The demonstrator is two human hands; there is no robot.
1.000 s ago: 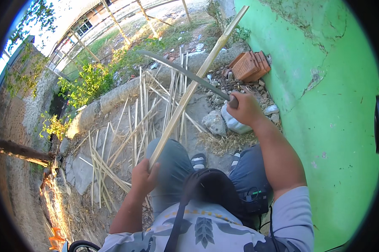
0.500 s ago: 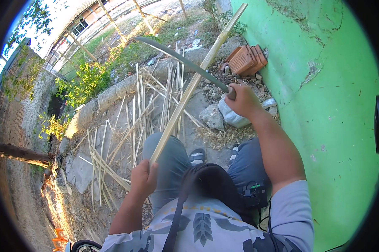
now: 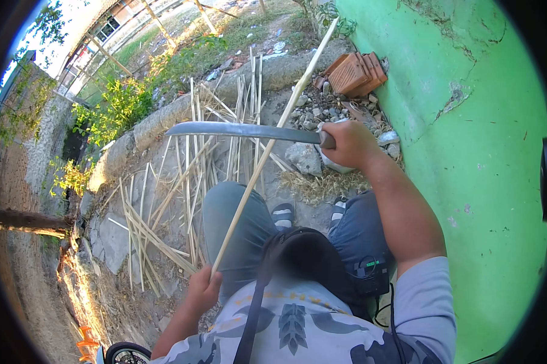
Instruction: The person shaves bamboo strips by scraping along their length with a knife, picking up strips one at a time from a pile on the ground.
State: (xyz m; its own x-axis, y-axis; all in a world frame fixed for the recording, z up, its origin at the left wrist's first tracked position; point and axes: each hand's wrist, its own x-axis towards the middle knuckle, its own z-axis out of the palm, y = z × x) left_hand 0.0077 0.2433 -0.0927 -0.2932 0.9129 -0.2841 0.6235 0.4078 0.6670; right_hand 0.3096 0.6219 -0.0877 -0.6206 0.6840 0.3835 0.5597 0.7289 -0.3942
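My left hand (image 3: 203,290) is closed around the near end of a long pale bamboo strip (image 3: 252,181), which slants up and away to the right past my knee. In my right hand (image 3: 350,144) is the handle of a machete (image 3: 240,129), its long curved blade pointing left. The blade crosses the strip at about the middle of its far half; whether the edge touches it I cannot tell. Beyond my knees, many split bamboo strips (image 3: 191,176) lie in loose, crossing piles on the ground.
A green wall (image 3: 467,200) with cracked plaster runs along my right. Stacked orange roof tiles (image 3: 353,74), rubble and a grey rock (image 3: 304,158) lie beside it. A low stone kerb (image 3: 158,128) borders the ground ahead, with a leafy bush (image 3: 118,106) behind. A wooden beam (image 3: 27,222) juts in at left.
The machete has swung from slanting up-left to nearly level, closer to me. My left hand has dropped slightly nearer, and the bamboo strip has turned to show a narrower side.
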